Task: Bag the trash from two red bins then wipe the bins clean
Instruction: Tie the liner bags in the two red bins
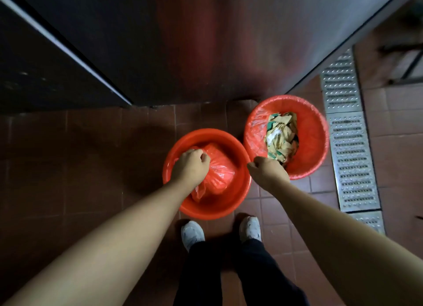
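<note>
Two red bins touch on tiled floor, metal cabinet behind, drain grate (350,145) right. Left hand (191,166) grips the tied red bag (219,168) inside the left bin (206,205); right hand (266,170) pinches the liner at the right bin (315,131) rim, crumpled paper trash (282,136) inside.

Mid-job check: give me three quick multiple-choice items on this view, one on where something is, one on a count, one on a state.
1. Where is the paper trash?
A. In the right bin
B. On the floor
C. In the left bin

2. How many red bins show?
A. One
B. Two
C. Three

3. What is the left hand doing?
A. Hanging open
B. Resting flat on the floor
C. Gripping the gathered bag

Answers:
1. A: the crumpled paper sits in the lined right bin.
2. B: the left bin and the right bin stand side by side on the tiles.
3. C: its fingers are curled round the neck of the bag inside the left bin.
</note>
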`<state>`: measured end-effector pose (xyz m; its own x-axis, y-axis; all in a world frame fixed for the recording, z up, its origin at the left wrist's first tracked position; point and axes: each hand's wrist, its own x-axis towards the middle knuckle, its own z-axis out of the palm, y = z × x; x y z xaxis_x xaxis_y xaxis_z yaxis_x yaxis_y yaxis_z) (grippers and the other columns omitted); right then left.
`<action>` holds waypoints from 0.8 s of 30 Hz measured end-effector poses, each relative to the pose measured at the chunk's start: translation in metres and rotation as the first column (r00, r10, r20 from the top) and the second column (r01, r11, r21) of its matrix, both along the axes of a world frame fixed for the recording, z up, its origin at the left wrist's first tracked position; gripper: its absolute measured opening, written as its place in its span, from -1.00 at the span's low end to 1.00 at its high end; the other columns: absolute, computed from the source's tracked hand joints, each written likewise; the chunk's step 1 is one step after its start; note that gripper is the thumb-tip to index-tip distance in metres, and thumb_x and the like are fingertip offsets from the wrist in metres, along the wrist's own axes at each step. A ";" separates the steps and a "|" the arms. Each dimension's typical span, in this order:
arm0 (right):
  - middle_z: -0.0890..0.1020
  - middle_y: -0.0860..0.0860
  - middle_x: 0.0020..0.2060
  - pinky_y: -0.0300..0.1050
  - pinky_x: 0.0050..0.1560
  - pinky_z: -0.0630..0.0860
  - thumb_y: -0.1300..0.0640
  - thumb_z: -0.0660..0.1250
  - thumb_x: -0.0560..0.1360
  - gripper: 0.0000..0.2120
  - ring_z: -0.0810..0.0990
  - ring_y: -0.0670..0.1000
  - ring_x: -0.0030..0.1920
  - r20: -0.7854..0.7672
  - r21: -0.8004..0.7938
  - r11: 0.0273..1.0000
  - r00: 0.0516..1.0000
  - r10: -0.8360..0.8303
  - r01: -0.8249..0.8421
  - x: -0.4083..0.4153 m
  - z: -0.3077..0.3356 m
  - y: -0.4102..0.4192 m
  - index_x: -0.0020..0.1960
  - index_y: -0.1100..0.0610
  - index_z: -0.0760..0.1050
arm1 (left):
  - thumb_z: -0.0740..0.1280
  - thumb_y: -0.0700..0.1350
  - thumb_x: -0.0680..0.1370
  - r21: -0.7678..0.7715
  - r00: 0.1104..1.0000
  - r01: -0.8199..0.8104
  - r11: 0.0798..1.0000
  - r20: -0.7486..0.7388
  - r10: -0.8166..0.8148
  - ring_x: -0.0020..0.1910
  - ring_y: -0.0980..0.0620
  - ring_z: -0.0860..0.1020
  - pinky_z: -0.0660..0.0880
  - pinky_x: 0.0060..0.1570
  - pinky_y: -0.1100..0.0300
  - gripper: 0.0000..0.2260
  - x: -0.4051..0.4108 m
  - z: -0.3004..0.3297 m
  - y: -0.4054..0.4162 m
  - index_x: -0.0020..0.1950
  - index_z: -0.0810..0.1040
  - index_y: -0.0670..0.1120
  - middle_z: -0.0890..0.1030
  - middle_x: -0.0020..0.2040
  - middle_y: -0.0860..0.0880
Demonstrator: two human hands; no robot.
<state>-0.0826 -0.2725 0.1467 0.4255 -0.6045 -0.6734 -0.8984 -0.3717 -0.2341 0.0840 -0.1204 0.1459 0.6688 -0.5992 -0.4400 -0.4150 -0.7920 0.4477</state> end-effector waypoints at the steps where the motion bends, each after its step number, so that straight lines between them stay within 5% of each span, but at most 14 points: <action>1: 0.55 0.07 -0.27 -0.09 -0.27 0.39 -0.10 0.13 0.49 -0.71 0.53 0.16 -0.22 -0.003 -0.011 1.000 1.000 -0.025 0.025 -0.006 0.007 -0.011 -0.24 0.08 0.42 | 0.18 0.01 0.58 0.032 1.000 0.014 0.999 -0.022 -0.014 -0.08 -0.22 0.55 0.41 -0.17 0.05 -0.73 -0.004 0.008 -0.010 -0.29 0.42 -0.07 0.61 -0.12 -0.17; 12: 0.60 0.13 -0.24 -0.03 -0.18 0.51 -0.03 0.19 0.53 -0.79 0.58 0.21 -0.21 0.008 -0.007 0.998 0.998 -0.065 0.065 -0.119 -0.002 -0.125 -0.24 0.03 0.39 | 0.15 0.04 0.52 0.136 0.959 0.279 0.951 -0.093 -0.268 -0.05 -0.25 0.58 0.46 -0.15 0.07 -0.67 -0.107 -0.012 -0.131 -0.15 0.60 -0.13 0.65 -0.08 -0.19; 15: 0.58 0.07 -0.22 -0.02 -0.16 0.56 0.00 0.16 0.55 -0.79 0.56 0.17 -0.20 -0.017 0.020 0.998 0.998 0.055 -0.055 -0.155 -0.012 -0.152 -0.23 0.02 0.35 | 0.17 -0.03 0.58 0.152 0.945 0.327 0.933 -0.073 -0.320 -0.02 -0.26 0.59 0.50 -0.06 0.00 -0.71 -0.142 -0.025 -0.157 -0.08 0.63 -0.16 0.66 -0.06 -0.19; 19: 0.61 0.06 0.03 -0.04 -0.02 0.55 0.05 0.18 0.60 -0.80 0.59 0.15 0.00 -0.036 -0.021 0.954 0.954 0.299 -0.299 -0.190 -0.034 -0.181 0.05 0.10 0.54 | 0.21 -0.01 0.60 0.099 0.924 0.381 0.919 -0.027 -0.380 0.05 -0.15 0.56 0.45 0.01 0.05 -0.74 -0.177 -0.048 -0.188 0.01 0.61 -0.13 0.65 0.02 -0.10; 24: 0.51 -0.01 0.25 0.00 0.26 0.38 0.06 0.22 0.61 -0.72 0.42 0.11 0.28 0.004 -0.075 0.831 0.833 0.553 -0.552 -0.209 -0.089 -0.200 0.30 0.03 0.49 | 0.31 0.04 0.53 0.176 0.854 0.509 0.843 0.023 -0.520 0.22 -0.07 0.42 0.40 0.18 0.01 -0.74 -0.220 -0.102 -0.203 0.19 0.54 0.02 0.53 0.19 0.05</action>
